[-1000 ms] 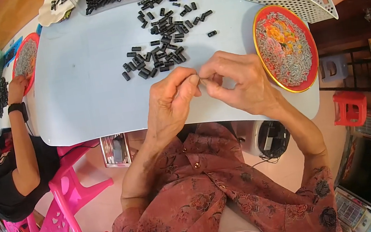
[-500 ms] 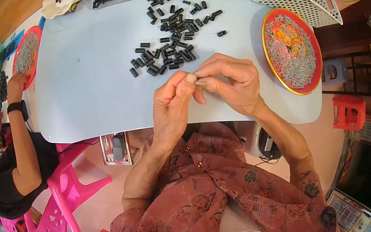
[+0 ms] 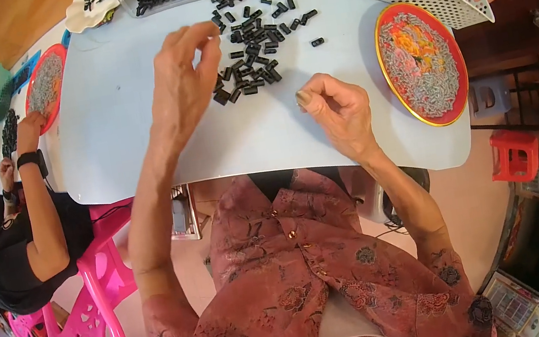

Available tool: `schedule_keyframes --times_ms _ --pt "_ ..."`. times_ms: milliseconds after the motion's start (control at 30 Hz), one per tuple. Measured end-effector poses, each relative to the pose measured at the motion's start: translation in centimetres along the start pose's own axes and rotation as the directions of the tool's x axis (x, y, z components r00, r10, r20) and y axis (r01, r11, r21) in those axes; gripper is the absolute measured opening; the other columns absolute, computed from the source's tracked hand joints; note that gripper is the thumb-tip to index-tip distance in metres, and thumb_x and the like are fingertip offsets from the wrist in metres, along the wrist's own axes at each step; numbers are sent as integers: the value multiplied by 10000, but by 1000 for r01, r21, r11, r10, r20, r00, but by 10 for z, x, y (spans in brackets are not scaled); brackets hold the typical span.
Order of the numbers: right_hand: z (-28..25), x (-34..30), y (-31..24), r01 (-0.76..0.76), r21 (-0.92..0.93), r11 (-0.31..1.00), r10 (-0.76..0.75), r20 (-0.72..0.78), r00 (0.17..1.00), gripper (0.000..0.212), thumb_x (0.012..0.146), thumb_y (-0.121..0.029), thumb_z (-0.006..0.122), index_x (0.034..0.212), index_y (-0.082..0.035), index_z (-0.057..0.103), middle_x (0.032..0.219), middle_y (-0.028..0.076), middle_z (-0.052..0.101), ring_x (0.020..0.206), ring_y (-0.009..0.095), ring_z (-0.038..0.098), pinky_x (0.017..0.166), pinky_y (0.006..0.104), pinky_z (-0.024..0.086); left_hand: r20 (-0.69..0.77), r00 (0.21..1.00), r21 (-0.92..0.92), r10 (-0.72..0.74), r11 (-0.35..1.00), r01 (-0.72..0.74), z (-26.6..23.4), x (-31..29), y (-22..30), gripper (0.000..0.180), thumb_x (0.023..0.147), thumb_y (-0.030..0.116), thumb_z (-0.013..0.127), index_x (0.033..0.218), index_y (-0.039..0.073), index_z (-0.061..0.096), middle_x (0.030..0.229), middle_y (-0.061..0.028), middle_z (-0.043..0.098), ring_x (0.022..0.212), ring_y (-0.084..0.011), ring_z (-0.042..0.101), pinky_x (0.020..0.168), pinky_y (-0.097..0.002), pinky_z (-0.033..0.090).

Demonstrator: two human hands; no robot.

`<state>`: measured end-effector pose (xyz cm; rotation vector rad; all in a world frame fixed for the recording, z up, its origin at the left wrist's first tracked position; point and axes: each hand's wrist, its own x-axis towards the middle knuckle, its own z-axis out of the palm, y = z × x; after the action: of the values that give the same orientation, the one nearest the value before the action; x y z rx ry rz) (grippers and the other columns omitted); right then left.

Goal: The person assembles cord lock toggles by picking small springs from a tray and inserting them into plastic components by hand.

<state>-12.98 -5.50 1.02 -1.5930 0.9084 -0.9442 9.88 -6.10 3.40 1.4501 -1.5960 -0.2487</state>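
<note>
The person's left hand (image 3: 182,73) reaches to the left edge of the pile of black tubes (image 3: 254,47), thumb and fingers apart; the right hand (image 3: 343,114) curls nearer the front edge — its grip cannot be told. Bare table (image 3: 113,140) spreads leftward — rightward, a red plate (image 3: 460,71) crowds the edge.

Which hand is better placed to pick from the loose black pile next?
Probably the left hand: it reaches to the left edge of the loose black pile, while the right hand is curled, apart from it.
</note>
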Motion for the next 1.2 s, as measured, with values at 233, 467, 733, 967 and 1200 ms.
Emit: schedule_keyframes --times_ms 233,467,733,967,1200 --pt "0 1 -3 8 15 1000 -8 4 1000 185 868 -147 669 788 5 601 612 -29 504 568 37 402 498 210 339 203 974 101 97 988 -119 14 23 -16 160 797 64 629 953 25 629 799 -121 572 874 -281 523 722 -363 452" --pt "-1 -1 -3 20 16 1000 -21 42 999 170 883 -118 651 790 7 582 680 -28 525 617 49 429 545 199 348 291 942 247 167 938 -242 26 21 -22 233 764 80 672 983 35 609 962 -131 530 995 -312 470 819 -382 448" --pt "0 1 -4 52 -41 998 -50 60 997 167 870 -123 661 786 0 584 663 -24 525 603 47 427 527 199 340 299 946 317 122 923 -219 30 23 -26 251 766 60 674 1004 37 598 971 -134 514 1007 -304 465 846 -379 440" --pt "0 1 -6 63 -79 995 -59 54 997 164 864 -124 667 784 -5 587 652 -27 525 589 45 423 517 197 334 300 947 276 113 940 -199 30 24 -24 205 772 57 670 967 26 618 949 -128 517 1004 -297 467 838 -371 442" --pt "-3 -1 -2 -22 125 992 23 -8 1000 139 869 -115 655 829 15 627 676 -11 574 607 45 471 544 208 401 182 978 -20 104 995 -102 16 18 10 187 793 50 648 973 9 621 867 -106 618 860 -202 550 754 -309 457"
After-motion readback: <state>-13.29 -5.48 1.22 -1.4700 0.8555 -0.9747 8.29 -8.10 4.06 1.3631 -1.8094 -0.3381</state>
